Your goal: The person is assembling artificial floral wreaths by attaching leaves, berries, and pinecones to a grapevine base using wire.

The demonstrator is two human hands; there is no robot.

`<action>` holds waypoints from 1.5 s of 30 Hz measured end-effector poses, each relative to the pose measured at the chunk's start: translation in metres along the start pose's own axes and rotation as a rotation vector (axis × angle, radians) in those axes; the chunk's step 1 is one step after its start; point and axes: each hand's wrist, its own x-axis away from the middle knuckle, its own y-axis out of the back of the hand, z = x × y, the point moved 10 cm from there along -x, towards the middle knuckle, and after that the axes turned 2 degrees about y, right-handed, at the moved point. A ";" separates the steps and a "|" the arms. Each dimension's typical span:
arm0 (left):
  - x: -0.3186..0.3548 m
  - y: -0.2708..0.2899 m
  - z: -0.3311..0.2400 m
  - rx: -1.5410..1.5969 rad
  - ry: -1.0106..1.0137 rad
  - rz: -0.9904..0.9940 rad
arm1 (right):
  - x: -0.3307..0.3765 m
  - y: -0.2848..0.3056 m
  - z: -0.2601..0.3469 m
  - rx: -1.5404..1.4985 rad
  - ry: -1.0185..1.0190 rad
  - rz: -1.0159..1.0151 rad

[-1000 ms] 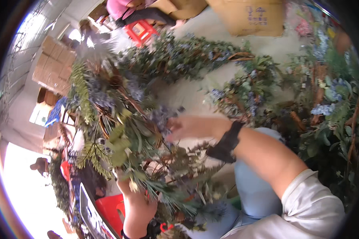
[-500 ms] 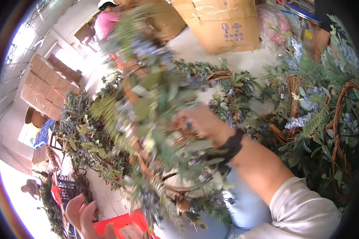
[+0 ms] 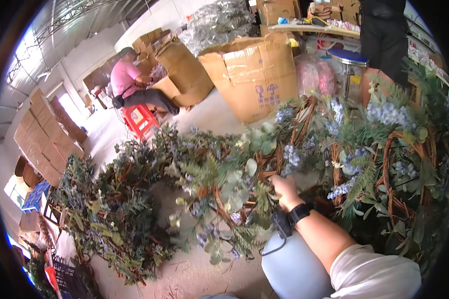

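Note:
My right hand (image 3: 285, 192), with a black band and a small black device at the wrist, reaches forward from the lower right. Its fingers are closed on the twig frame of a wreath (image 3: 234, 192), partly hidden by leaves. This artificial wreath has rounded grey-green leaves, fern sprigs and blue flower clusters, and it hangs tilted in front of my knee. Right of the hand, more wreaths (image 3: 389, 164) with brown twig rings and pale blue blossoms stand close together. To the left lies a heap of darker green wreaths (image 3: 117, 219). My left hand is out of view.
A large open cardboard box (image 3: 252, 74) stands ahead, beside a blue round stool (image 3: 348, 57). A co-worker (image 3: 127, 79) in pink sits on a red stool (image 3: 138, 120) at the far left. Another person's dark-clothed legs (image 3: 384, 40) show at right. A dark crate (image 3: 67, 279) stands lower left.
The wreath in my right hand has swung away and rightward, down toward the other wreaths. My left hand has left the view. The view has tilted up, showing more of the room.

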 end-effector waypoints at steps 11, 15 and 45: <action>-0.047 0.007 0.028 0.742 -0.138 -0.303 | 0.195 -0.140 0.091 0.522 0.736 0.616; -0.102 -0.021 0.012 1.071 0.210 -0.163 | 0.269 -0.159 0.068 0.575 0.983 0.969; -0.029 -0.060 0.068 0.166 0.014 0.137 | 0.270 -0.163 -0.030 1.056 0.401 1.464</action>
